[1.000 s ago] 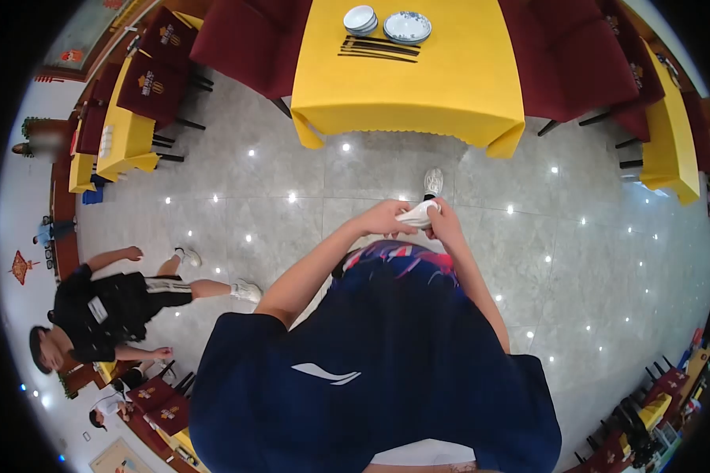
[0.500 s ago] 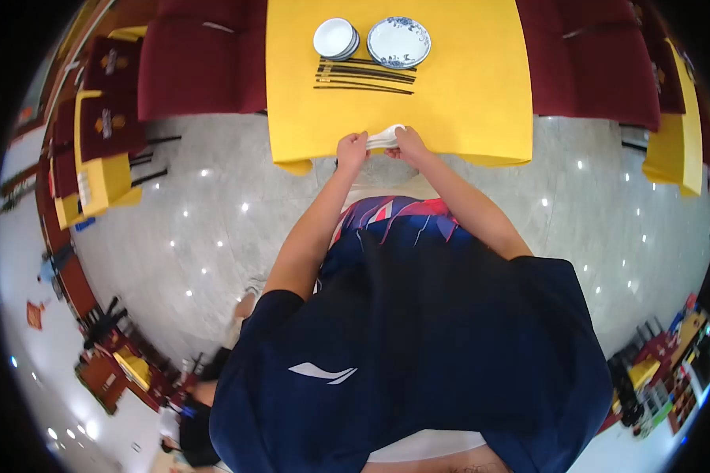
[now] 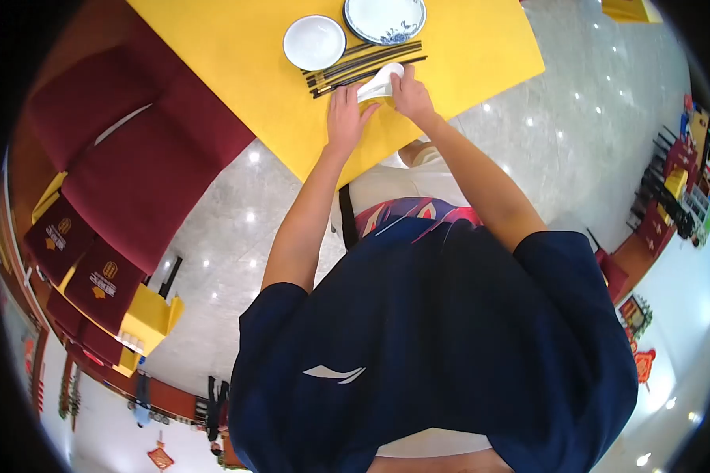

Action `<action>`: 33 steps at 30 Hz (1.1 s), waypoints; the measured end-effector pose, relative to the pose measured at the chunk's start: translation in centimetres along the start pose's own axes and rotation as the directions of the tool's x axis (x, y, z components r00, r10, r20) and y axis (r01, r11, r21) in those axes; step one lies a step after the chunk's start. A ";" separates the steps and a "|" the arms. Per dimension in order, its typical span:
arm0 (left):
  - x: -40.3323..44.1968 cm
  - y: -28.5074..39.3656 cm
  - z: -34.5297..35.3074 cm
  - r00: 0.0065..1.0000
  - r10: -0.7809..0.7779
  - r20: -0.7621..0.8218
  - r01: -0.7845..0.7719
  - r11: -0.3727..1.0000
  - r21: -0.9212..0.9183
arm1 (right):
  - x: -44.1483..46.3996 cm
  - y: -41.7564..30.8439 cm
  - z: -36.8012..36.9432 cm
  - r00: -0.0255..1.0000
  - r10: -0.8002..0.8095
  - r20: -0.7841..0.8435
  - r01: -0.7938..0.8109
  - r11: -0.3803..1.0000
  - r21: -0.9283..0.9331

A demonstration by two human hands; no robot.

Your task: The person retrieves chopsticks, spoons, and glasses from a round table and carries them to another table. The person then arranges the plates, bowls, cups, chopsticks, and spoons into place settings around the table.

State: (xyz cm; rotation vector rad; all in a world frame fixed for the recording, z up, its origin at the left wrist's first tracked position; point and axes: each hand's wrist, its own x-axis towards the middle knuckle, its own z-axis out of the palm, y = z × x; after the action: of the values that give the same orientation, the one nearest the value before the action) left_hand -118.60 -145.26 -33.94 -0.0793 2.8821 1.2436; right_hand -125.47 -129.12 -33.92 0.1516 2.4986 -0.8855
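White spoons (image 3: 380,83), nested together, are over the near part of the yellow-covered table (image 3: 481,47), just below several dark chopsticks (image 3: 371,65). My left hand (image 3: 345,117) is at their left end, its thumb apart from the fingers and the fingertips touching them. My right hand (image 3: 412,96) pinches their right end. Beyond the chopsticks sit a white bowl (image 3: 314,42) and, to its right, white plates with a blue pattern (image 3: 385,19). Whether the spoons rest on the cloth is hard to tell.
A dark red chair (image 3: 134,173) stands left of the table. More red chairs (image 3: 102,276) and a yellow-covered table (image 3: 151,314) are at the lower left. Grey tiled floor (image 3: 237,213) lies between them. Distant people (image 3: 215,410) appear at the bottom left.
Both hands and the spoons have moved forward from the table's near edge to beside the chopsticks. The view has turned, so the table appears slanted. My left hand's thumb has spread.
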 end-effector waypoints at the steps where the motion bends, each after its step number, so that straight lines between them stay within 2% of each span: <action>1: -0.4 -0.5 -0.3 0.999 0.047 -0.014 -0.046 0.995 0.084 | -0.1 -0.2 0.0 1.000 0.017 -0.013 -0.017 1.000 0.001; 2: -0.5 -1.0 -0.5 0.998 0.061 -0.005 -0.061 0.995 0.075 | -0.3 -0.2 -0.3 1.000 -0.004 -0.002 0.004 0.999 -0.040; 4: -0.9 -2.4 -1.2 0.986 0.167 0.003 -0.165 0.971 0.173 | -1.4 -0.6 -0.7 1.000 -0.014 0.001 0.014 0.996 -0.085; 6: -0.6 -3.6 -1.3 0.977 0.207 0.048 -0.212 0.960 0.183 | -2.9 -1.3 -1.6 0.988 0.087 0.129 -0.119 0.958 0.261; 7: -0.2 -3.6 -1.4 0.972 0.226 0.064 -0.234 0.955 0.183 | -3.5 -1.1 -1.7 0.989 0.093 0.112 -0.120 0.957 0.264; 9: 0.4 -3.9 -1.6 0.955 0.281 0.098 -0.295 0.938 0.183 | -4.4 0.1 -1.0 0.964 0.216 0.154 -0.265 0.814 0.517; 10: 0.7 -3.9 -1.7 0.950 0.294 0.104 -0.308 0.934 0.178 | -4.8 0.3 -0.6 0.964 0.223 0.144 -0.265 0.810 0.524; 11: 0.9 -4.0 -1.9 0.939 0.308 0.152 -0.334 0.921 0.199 | -5.0 0.3 0.1 0.951 0.272 0.145 -0.284 0.592 0.754; 12: 0.9 -3.9 -2.1 0.925 0.321 0.202 -0.362 0.906 0.220 | -5.5 0.3 1.0 0.935 0.316 0.162 -0.264 0.312 0.913; 16: 0.1 -3.5 -2.4 0.898 0.381 0.221 -0.426 0.879 0.213 | -6.1 0.7 3.5 0.933 0.356 0.051 -0.157 0.275 0.949; 17: -0.4 -3.1 -2.5 0.912 0.349 0.215 -0.394 0.891 0.227 | -6.5 0.8 3.4 0.957 0.288 -0.018 -0.166 0.600 0.782; 18: -0.9 -2.7 -2.5 0.924 0.323 0.207 -0.368 0.898 0.240 | -6.8 0.8 3.0 0.976 0.205 -0.067 -0.142 0.846 0.514; 19: -1.6 -2.2 -2.8 0.929 0.314 0.197 -0.353 0.912 0.208 | -7.2 1.2 3.1 0.976 0.174 -0.130 -0.102 0.894 0.435; 21: -3.7 -0.5 -3.7 0.938 0.276 0.209 -0.327 0.906 0.271 | -8.5 4.9 4.2 0.977 0.037 -0.211 0.015 0.971 0.240; 22: -4.9 -0.7 -3.5 0.939 0.275 0.207 -0.322 0.915 0.243 | -10.5 5.9 3.3 0.985 0.065 -0.159 -0.026 0.970 0.241; 23: -7.1 -1.7 -2.9 0.931 0.325 0.167 -0.360 0.892 0.273 | -12.7 7.5 3.0 0.989 0.144 -0.032 -0.131 0.960 0.248; 24: -8.0 -2.4 -2.8 0.908 0.373 0.189 -0.416 0.856 0.307 | -13.9 11.7 5.1 0.981 -0.062 -0.182 0.107 0.963 0.248; 25: -8.3 -2.6 -2.2 0.910 0.367 0.193 -0.410 0.863 0.295 | -17.7 12.4 1.7 0.998 -0.049 -0.049 0.063 0.935 0.349; 26: -9.4 -2.8 -1.9 0.903 0.400 0.157 -0.430 0.833 0.348 | -18.5 17.6 3.6 0.997 -0.045 -0.060 0.061 0.952 0.299; 27: -10.4 -1.1 -1.7 0.929 0.317 0.193 -0.368 0.854 0.367 | -23.6 18.7 -0.2 1.000 0.028 -0.011 -0.023 0.950 0.311; 28: -11.3 0.7 -1.8 0.911 0.342 0.231 -0.406 0.841 0.357 | -25.6 23.4 0.4 0.991 0.112 -0.074 -0.083 0.943 0.323; 29: -12.3 -0.5 -0.5 0.913 0.334 0.236 -0.404 0.824 0.397 | -28.9 27.4 0.1 0.974 0.183 -0.133 -0.137 0.944 0.299; 30: -12.6 -0.7 0.2 0.884 0.356 0.303 -0.457 0.793 0.402 | -32.4 30.8 -1.2 0.929 0.368 -0.046 -0.300 0.816 0.494; 31: -12.9 -1.3 1.4 0.868 0.328 0.373 -0.481 0.746 0.461 | -35.3 36.4 0.1 0.866 0.475 -0.153 -0.312 0.754 0.578; 32: -12.7 -3.9 3.0 0.836 0.356 0.417 -0.525 0.739 0.423 | -38.3 41.4 0.6 0.798 0.576 -0.177 -0.328 0.661 0.675; 33: -12.7 -4.6 4.6 0.878 0.258 0.403 -0.429 0.796 0.426 | -42.1 46.2 0.8 0.711 0.681 -0.174 -0.304 0.521 0.798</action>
State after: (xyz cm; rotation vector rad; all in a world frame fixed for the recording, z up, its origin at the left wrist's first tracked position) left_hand -105.80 -144.49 -40.22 0.6282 2.8758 0.4010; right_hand -76.31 -91.09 -40.56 1.4781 2.0658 -1.6536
